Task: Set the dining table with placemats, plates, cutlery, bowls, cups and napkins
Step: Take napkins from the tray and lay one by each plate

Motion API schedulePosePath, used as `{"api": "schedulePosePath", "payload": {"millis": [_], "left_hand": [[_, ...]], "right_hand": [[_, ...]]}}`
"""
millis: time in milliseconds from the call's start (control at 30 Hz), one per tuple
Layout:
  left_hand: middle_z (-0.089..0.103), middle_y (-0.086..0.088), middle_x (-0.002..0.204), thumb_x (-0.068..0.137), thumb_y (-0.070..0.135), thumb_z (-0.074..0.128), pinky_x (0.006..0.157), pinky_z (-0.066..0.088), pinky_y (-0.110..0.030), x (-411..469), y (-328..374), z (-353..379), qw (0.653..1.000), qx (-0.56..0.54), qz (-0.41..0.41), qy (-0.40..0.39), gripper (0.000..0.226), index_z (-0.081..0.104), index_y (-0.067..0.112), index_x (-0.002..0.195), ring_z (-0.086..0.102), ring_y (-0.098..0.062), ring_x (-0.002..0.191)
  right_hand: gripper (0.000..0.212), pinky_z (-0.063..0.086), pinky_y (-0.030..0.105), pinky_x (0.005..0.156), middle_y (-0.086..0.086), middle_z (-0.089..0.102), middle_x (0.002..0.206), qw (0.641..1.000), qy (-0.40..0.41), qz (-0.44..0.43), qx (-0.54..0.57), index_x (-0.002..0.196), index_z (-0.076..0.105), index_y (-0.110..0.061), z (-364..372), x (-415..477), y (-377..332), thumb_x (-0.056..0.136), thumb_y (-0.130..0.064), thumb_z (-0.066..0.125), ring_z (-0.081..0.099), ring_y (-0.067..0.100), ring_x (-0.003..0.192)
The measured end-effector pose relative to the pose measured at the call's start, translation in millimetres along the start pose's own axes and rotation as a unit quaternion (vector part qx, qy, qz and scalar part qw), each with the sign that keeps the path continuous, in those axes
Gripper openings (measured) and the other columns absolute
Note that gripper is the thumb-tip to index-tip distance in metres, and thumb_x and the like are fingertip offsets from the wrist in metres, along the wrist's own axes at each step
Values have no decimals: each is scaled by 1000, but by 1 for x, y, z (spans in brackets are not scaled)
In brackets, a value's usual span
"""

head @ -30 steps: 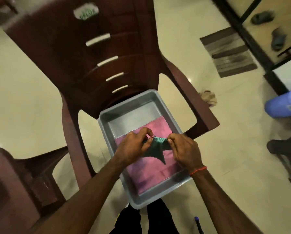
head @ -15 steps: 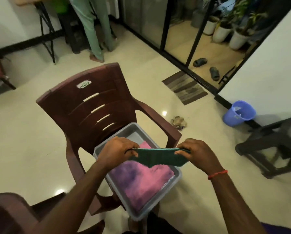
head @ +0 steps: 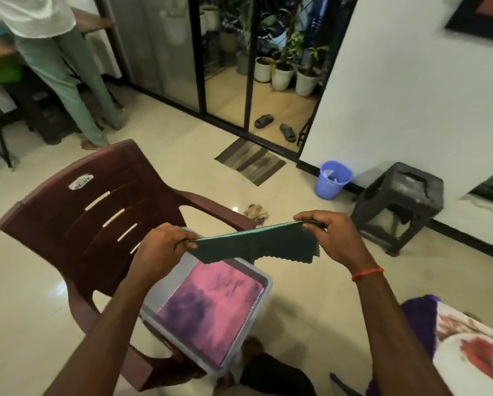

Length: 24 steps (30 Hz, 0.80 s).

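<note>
A dark green cloth napkin (head: 256, 244) with zigzag edges is stretched in the air between my two hands. My left hand (head: 161, 250) pinches its left corner and my right hand (head: 329, 238) pinches its right corner. Below the napkin, a grey plastic tub (head: 264, 284) sits on the seat of a brown plastic chair (head: 85, 212). A pink cloth (head: 211, 307) lies flat inside the tub.
A black stool (head: 399, 201) and a blue bucket (head: 332, 178) stand at the right by the white wall. A person (head: 65, 64) stands at the far left beside a table. A floral-patterned tablecloth (head: 468, 347) shows at the lower right. A doormat (head: 251, 161) lies before glass doors.
My hands have lifted the green napkin higher above the tub and pulled it wider apart. My view has swung up from the tub towards the room.
</note>
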<state>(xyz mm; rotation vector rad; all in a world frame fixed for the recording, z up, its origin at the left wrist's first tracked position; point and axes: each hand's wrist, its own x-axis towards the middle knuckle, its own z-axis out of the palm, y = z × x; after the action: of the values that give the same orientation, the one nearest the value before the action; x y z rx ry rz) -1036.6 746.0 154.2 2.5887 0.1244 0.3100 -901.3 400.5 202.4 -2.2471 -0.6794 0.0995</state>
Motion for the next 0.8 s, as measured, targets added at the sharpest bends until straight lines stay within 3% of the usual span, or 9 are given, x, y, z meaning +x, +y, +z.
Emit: {"api": "schedulePosePath", "payload": {"millis": [133, 233, 300, 467, 567, 667, 800], "left_hand": [[64, 13, 78, 84, 14, 82, 64, 52, -35, 14, 8, 0, 1000, -9, -1, -8, 12, 82, 22, 94, 58, -11, 73], [71, 12, 84, 84, 14, 81, 68, 56, -37, 26, 15, 5, 999, -33, 15, -13, 13, 79, 25, 91, 64, -11, 76], [73, 11, 86, 84, 12, 81, 68, 57, -37, 33, 23, 7, 999, -49, 17, -12, 13, 79, 23, 92, 66, -11, 75], [74, 14, 84, 84, 11, 81, 69, 55, -36, 58, 52, 11, 996, -45, 67, -41, 17, 79, 26, 92, 65, -9, 77], [71, 11, 86, 87, 8, 77, 74, 51, -37, 70, 75, 18, 993, -34, 89, -68, 16, 80, 21, 96, 60, -15, 85], [68, 14, 89, 91, 8, 74, 77, 55, -38, 82, 91, 25, 990, -56, 86, -102, 18, 76, 26, 93, 62, -14, 89], [71, 9, 91, 91, 8, 74, 69, 49, -24, 94, 116, 32, 986, -104, 86, -96, 15, 73, 23, 92, 63, -9, 84]], "right_hand": [[26, 52, 16, 91, -18, 73, 99, 998, 9, 55, 13, 109, 77, -22, -25, -20, 3, 89, -6, 73, 68, 2, 97], [19, 60, 26, 75, -12, 75, 77, 992, 73, 91, 55, 88, 76, -26, -41, -36, 3, 83, -9, 80, 71, 8, 72], [17, 61, 31, 67, -7, 75, 72, 987, 101, 99, 78, 82, 75, -24, -51, -46, 3, 80, -9, 82, 69, 14, 63], [18, 54, 20, 71, -7, 75, 77, 981, 135, 110, 81, 79, 71, -22, -74, -65, 11, 81, -8, 82, 71, 11, 74], [26, 54, 27, 71, -4, 74, 78, 974, 147, 138, 104, 80, 63, -19, -85, -77, 22, 79, -2, 82, 72, 12, 76], [30, 58, 35, 77, 1, 76, 80, 967, 145, 167, 126, 93, 65, -18, -99, -87, 30, 78, -1, 83, 74, 17, 80], [28, 57, 29, 80, 1, 78, 83, 959, 153, 178, 161, 103, 71, -17, -119, -96, 42, 81, -2, 80, 75, 15, 83]]}}
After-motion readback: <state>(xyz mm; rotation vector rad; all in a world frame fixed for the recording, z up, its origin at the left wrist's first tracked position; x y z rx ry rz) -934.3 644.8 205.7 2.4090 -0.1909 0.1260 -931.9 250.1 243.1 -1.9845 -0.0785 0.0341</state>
